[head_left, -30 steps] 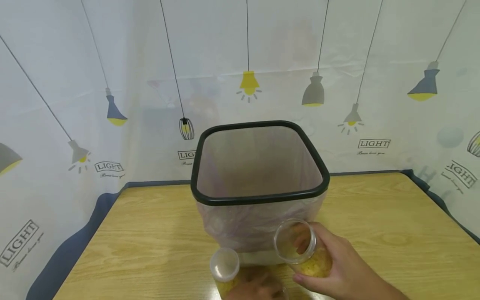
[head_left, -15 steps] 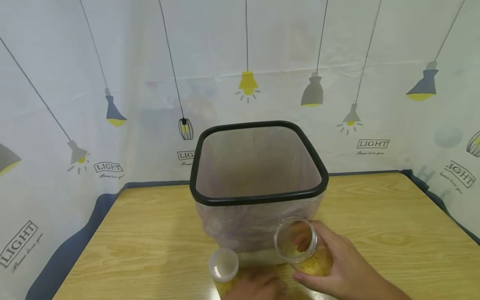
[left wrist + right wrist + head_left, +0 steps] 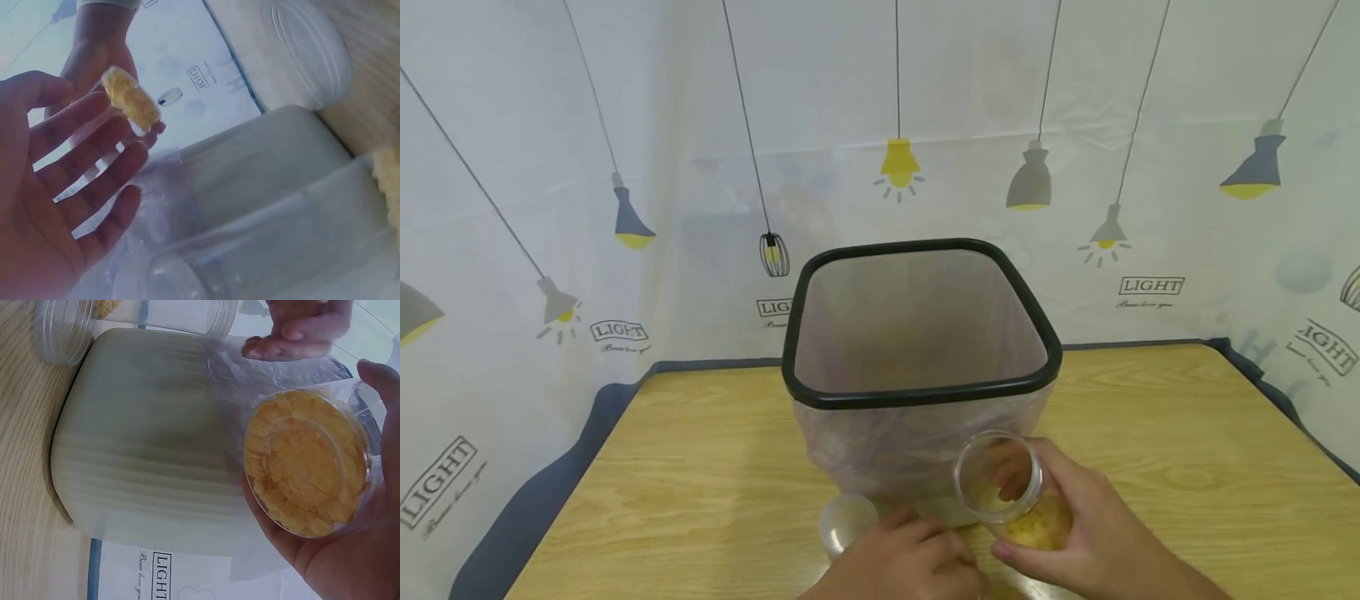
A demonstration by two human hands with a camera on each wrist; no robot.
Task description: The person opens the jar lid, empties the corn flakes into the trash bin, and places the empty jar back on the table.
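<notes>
Gripping a clear jar (image 3: 1018,498) of yellow flakes (image 3: 300,469), the right hand (image 3: 1090,525) is near the left hand (image 3: 913,554), whose fingers extend loosely.

There are two hands (image 3: 902,560) (image 3: 1093,521), two flake jars (image 3: 1039,523) (image 3: 847,523), one bin (image 3: 917,446).

From above, the head view faces the far edge of the tabletop (image 3: 700,450); both wrist views, close, rotated, share the wastebasket (image 3: 144,437).
</notes>
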